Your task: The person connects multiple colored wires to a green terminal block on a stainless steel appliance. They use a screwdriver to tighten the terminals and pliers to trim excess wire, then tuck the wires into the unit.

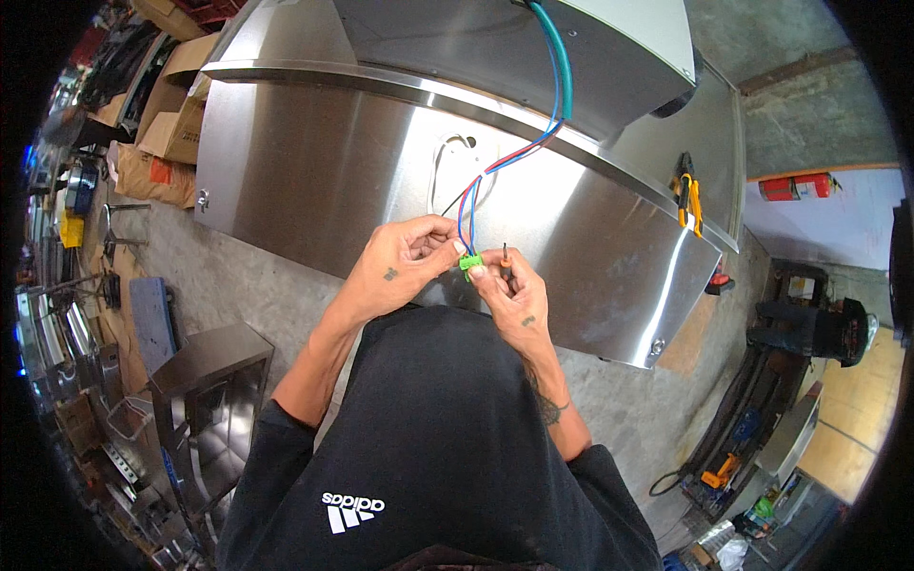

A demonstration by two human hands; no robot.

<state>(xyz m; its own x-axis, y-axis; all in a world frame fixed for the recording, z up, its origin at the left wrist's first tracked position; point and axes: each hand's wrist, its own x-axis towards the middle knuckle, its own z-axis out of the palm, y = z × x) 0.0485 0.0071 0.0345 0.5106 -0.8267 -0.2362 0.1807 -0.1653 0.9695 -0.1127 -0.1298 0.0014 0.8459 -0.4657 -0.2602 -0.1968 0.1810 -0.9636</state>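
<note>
In front of my body, a small green terminal connector (470, 262) is held between both hands. My right hand (517, 297) pinches it at the lower side and also keeps a small screwdriver (506, 266) with an orange-and-black handle in its fingers, the tip pointing up. My left hand (400, 265) is closed, its thumb and finger pinching the thin wires (473, 211) where they meet the connector. Red, blue and black wires show there, coming out of a teal-sheathed cable (562, 67) from above. The left fingertips partly hide the wire ends.
Below the hands is a stainless steel panel (314, 162). A white-and-grey housing (609, 57) stands beyond it. A white cable (435, 171) loops from a hole in the panel. Yellow-handled pliers (690, 205) lie at right. Cardboard boxes (176, 105) are at far left; a steel cabinet (209, 381) stands lower left.
</note>
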